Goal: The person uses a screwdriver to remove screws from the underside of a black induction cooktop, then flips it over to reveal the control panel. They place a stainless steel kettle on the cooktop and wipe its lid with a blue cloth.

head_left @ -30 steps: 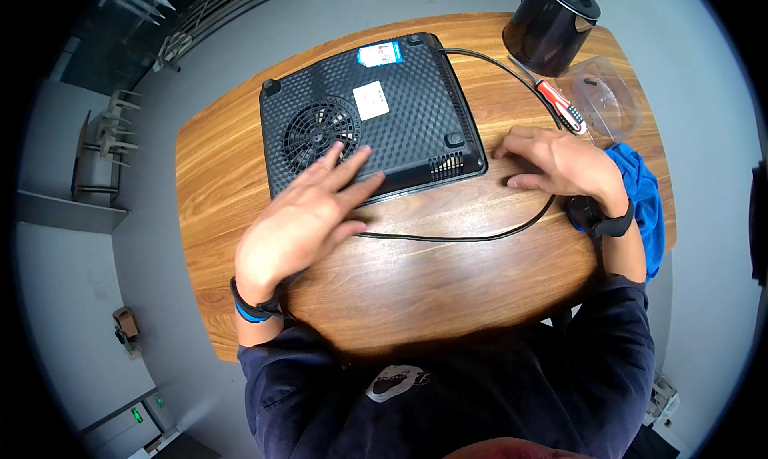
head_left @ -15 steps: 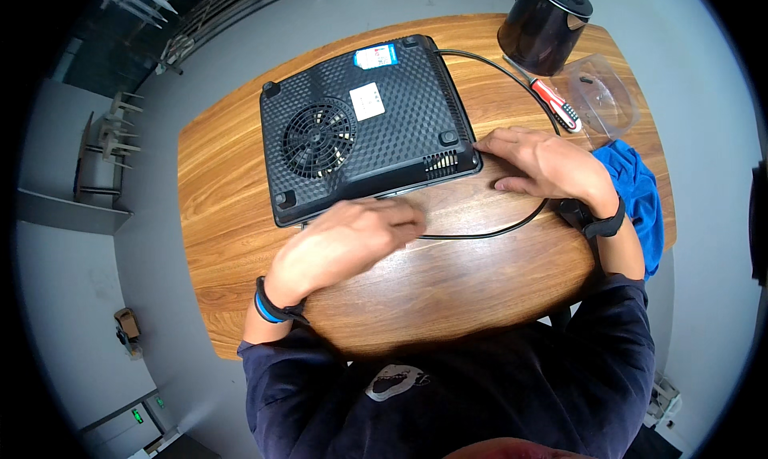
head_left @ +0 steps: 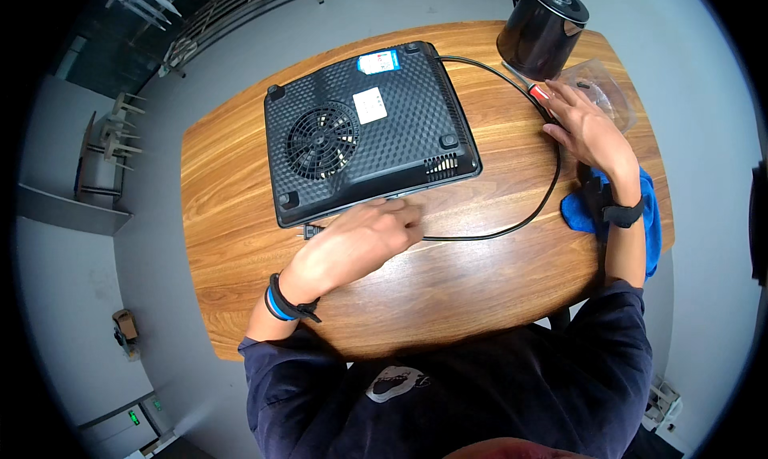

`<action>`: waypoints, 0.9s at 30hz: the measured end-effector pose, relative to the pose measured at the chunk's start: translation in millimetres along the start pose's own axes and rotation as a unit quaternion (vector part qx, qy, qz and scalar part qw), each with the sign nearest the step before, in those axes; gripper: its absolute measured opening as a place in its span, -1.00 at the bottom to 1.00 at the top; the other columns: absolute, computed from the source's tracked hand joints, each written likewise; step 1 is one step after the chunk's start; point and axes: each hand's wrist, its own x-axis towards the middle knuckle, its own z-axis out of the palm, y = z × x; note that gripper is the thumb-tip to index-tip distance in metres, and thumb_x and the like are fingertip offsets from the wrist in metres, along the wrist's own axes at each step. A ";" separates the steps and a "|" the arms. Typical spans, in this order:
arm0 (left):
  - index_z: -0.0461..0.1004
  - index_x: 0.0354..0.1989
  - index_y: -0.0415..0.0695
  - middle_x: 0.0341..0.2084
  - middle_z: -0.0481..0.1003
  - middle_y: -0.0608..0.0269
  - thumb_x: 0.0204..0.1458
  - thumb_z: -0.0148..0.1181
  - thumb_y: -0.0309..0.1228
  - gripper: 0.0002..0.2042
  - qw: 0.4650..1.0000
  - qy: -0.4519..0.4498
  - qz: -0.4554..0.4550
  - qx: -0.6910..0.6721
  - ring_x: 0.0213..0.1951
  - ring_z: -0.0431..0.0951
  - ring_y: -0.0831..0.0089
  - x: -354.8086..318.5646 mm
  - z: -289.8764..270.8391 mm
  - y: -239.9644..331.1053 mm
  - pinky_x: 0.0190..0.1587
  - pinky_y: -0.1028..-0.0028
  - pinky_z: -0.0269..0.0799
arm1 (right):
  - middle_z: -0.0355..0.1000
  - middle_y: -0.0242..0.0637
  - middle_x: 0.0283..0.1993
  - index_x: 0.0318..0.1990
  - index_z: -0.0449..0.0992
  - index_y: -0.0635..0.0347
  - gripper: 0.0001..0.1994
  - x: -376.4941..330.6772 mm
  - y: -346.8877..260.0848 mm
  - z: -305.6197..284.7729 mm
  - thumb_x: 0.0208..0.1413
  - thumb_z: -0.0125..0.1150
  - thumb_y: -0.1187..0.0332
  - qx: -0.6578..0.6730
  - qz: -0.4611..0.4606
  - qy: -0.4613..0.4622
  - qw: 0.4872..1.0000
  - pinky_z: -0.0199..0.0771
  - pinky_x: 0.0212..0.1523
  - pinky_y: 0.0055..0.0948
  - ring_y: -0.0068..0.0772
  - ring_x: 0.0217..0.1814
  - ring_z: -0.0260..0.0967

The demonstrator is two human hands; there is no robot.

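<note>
A black induction cooker (head_left: 400,143) lies upside down on the table, its round fan grille and small corner feet facing up. At its front edge is my left hand (head_left: 364,239), palm down, fingers bent and slightly blurred, fingertips hidden. The cooker's black cord (head_left: 480,236) runs out from under that hand, and its plug (head_left: 312,231) shows beside the cooker's near left corner. My right hand (head_left: 590,131) reaches over a red-handled screwdriver (head_left: 540,92) with fingers stretched and apart. It covers most of the handle; whether it touches the handle I cannot tell.
Behind my right hand stands a black kettle (head_left: 540,31) at the table's far right. A clear plastic tray (head_left: 616,95) with a small dark piece sits beside that hand. A blue cloth (head_left: 652,219) lies under my right forearm. The cord loops across the table's (head_left: 240,299) right side.
My right hand has left the cooker's near right corner and moved right and away from me, over the screwdriver. My left hand has shifted slightly, uncovering the plug.
</note>
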 end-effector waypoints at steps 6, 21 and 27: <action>0.69 0.17 -0.14 0.45 0.49 0.10 0.25 0.31 -0.41 -0.67 0.992 0.103 0.003 0.071 0.51 0.43 0.00 8.0 -16.6 -6.1 0.52 0.13 0.43 | 0.57 0.07 0.23 0.28 0.59 0.23 -0.67 -1.8 24.1 12.0 0.44 0.24 0.38 0.034 0.119 -0.149 0.981 0.61 0.18 0.06 0.23 0.20 0.58; 0.69 0.26 -0.05 0.67 0.21 0.09 0.36 0.32 -0.17 -0.61 0.989 0.054 -0.097 0.094 0.64 0.23 -0.05 1.3 -12.9 -12.2 0.62 0.00 0.31 | 0.67 0.10 -0.13 -0.06 0.63 0.24 -0.71 -6.5 42.9 18.6 0.15 0.49 0.29 -0.071 0.200 -0.149 0.966 0.65 0.01 0.09 0.27 0.00 0.63; 0.71 0.23 -0.06 0.66 0.23 0.10 0.36 0.32 -0.18 -0.63 0.991 0.057 -0.091 0.076 0.64 0.22 -0.05 -0.7 -13.0 -16.1 0.61 0.03 0.32 | 0.70 0.04 -0.19 -0.18 0.70 0.20 -0.72 -4.8 38.9 13.0 0.00 0.55 0.27 -0.093 0.259 -0.164 0.947 0.68 -0.04 0.00 0.21 -0.05 0.67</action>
